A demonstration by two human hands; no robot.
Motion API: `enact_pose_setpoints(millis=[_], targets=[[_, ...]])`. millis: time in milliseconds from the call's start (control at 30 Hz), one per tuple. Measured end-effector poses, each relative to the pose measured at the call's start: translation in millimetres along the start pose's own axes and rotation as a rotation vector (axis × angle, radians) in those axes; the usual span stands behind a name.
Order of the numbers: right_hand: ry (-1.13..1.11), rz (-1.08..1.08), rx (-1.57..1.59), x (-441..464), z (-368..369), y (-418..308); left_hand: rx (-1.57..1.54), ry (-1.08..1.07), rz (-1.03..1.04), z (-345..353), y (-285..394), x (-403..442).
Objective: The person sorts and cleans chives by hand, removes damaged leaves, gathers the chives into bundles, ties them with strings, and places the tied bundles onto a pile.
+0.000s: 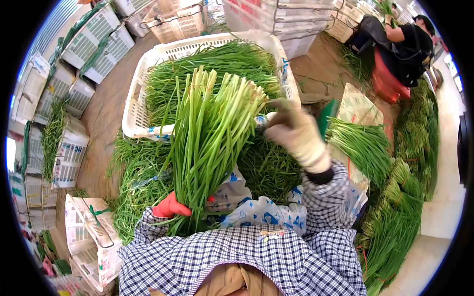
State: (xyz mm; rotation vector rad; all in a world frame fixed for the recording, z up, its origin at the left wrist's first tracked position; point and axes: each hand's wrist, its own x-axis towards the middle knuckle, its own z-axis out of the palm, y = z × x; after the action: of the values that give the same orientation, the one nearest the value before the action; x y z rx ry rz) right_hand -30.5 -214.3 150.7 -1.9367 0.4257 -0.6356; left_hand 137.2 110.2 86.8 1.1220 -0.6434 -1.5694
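My left hand (173, 206), in a red glove, is closed round the lower leafy part of a large bunch of green stalks (212, 118), whose pale cut ends point up and away from me. My right hand (291, 129), in a pale glove, is blurred by motion just right of the bunch's pale ends; what its fingers do is smeared. Behind the bunch, a white basket (129, 111) holds more green stalks. To the right, a smaller bunch (363, 148) lies on a pale board (363, 106) beside a green upright piece (328, 118).
Loose greens (143, 182) lie left of my lap. White crates (101, 47) line the left, and more are stacked at the back (296, 19). Bundled greens (395, 232) are heaped along the right. A person (412, 44) sits on a red seat at the upper right.
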Motion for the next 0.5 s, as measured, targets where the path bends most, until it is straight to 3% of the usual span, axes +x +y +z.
enact_pose_setpoints(millis=[100,167,200,267,300,433,500], targets=[[0.111,-0.175,-0.479,7.3,43.5,33.0,0.073,-0.014,-0.009,-1.0,-0.2,6.4],[0.211,0.101,-0.113,10.7,14.6,53.1,0.147,0.093,-0.006,-4.4,-7.7,3.1],[0.336,0.099,0.476,13.0,-4.4,71.8,0.191,0.127,-0.011,-1.0,-1.3,-0.2],[0.394,-0.016,0.815,17.3,-56.6,67.2,0.177,0.187,-0.008,7.6,3.9,-5.5],[0.367,-0.023,0.775,11.5,-67.9,47.2,0.168,0.226,-0.012,10.6,4.5,-6.5],[-0.169,0.242,0.097,-2.1,-27.8,-51.9,0.209,0.254,-0.066,16.4,8.2,-0.9],[-0.262,0.063,-0.659,6.2,13.7,-35.4,0.331,0.255,-0.044,16.9,4.7,1.7]])
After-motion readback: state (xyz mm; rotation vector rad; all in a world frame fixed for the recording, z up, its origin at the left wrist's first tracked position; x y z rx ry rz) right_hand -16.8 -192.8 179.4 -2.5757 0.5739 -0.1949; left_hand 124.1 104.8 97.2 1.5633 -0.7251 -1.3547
